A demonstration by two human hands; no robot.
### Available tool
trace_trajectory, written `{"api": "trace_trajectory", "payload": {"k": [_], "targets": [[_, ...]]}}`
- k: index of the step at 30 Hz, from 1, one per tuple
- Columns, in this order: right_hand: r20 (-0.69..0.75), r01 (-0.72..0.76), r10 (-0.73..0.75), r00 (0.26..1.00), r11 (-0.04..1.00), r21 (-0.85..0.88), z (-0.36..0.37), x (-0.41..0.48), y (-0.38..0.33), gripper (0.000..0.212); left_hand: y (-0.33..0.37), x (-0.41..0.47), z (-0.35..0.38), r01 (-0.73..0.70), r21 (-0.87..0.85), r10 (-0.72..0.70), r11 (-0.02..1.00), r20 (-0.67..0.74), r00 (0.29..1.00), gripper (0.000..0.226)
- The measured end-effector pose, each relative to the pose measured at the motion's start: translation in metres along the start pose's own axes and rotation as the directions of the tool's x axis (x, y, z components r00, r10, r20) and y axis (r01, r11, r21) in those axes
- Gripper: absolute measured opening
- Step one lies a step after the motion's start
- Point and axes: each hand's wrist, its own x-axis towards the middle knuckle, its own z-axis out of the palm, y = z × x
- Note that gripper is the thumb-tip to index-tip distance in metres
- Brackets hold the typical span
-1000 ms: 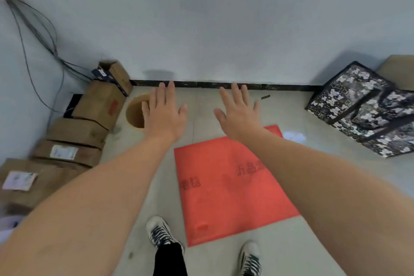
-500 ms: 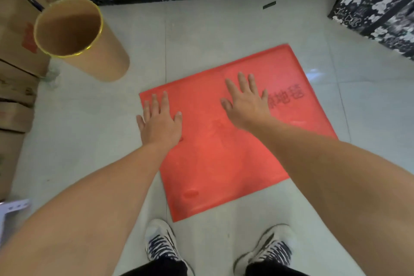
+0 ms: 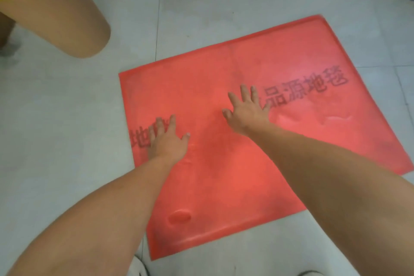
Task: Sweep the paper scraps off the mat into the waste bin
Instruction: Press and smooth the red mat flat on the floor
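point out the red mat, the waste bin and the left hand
red mat [image 3: 257, 186], head view, bare middle
waste bin [image 3: 67, 22], head view, tan side wall
left hand [image 3: 167, 143], head view, back of hand

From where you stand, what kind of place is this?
Probably an indoor room's bare corner, perhaps storage or a workspace. The floor is pale grey tile; a thin red plastic mat with dark printed characters lies on it, and a tall tan cylindrical bin with a gold rim stands beside it.

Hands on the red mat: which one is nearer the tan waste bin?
The left hand, near the mat's left edge, bin side; the right hand lies nearer the mat's middle, by the printed characters.
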Motion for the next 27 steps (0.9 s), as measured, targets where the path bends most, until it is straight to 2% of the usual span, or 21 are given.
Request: {"api": "trace_trajectory", "payload": {"k": [4, 6, 10, 14, 20, 27], "targets": [[0.155, -0.102, 0.090, 0.984, 0.992, 0.071, 0.033, -0.008, 0.009, 0.061, -0.011, -0.003, 0.022, -0.017, 0.051, 0.011, 0.999, 0.105, 0.994, 0.074], [0.230, -0.128, 0.114, 0.966, 0.991, 0.047, 0.053, -0.020, 0.018, 0.066, -0.015, -0.009, 0.030, -0.029, 0.096, 0.015, 0.995, 0.147, 0.989, 0.072], [0.206, -0.092, 0.101, 0.973, 0.994, -0.053, 0.071, -0.032, 0.026, 0.073, -0.020, -0.006, 0.048, -0.057, 0.163, 0.029, 0.985, 0.166, 0.986, 0.074], [0.219, -0.122, 0.131, 0.967, 0.991, -0.056, 0.072, -0.041, 0.025, 0.077, -0.024, 0.000, 0.053, -0.029, 0.095, 0.012, 0.995, 0.170, 0.985, 0.075], [0.212, -0.167, 0.177, 0.961, 0.984, -0.063, 0.089, -0.088, 0.032, 0.080, -0.038, -0.006, 0.062, -0.141, 0.144, 0.118, 0.979, 0.162, 0.980, 0.076], [0.184, -0.198, 0.206, 0.961, 0.978, -0.062, 0.107, -0.124, 0.034, 0.077, -0.052, -0.018, 0.075, -0.205, 0.187, 0.176, 0.961, 0.161, 0.971, 0.079]]}}
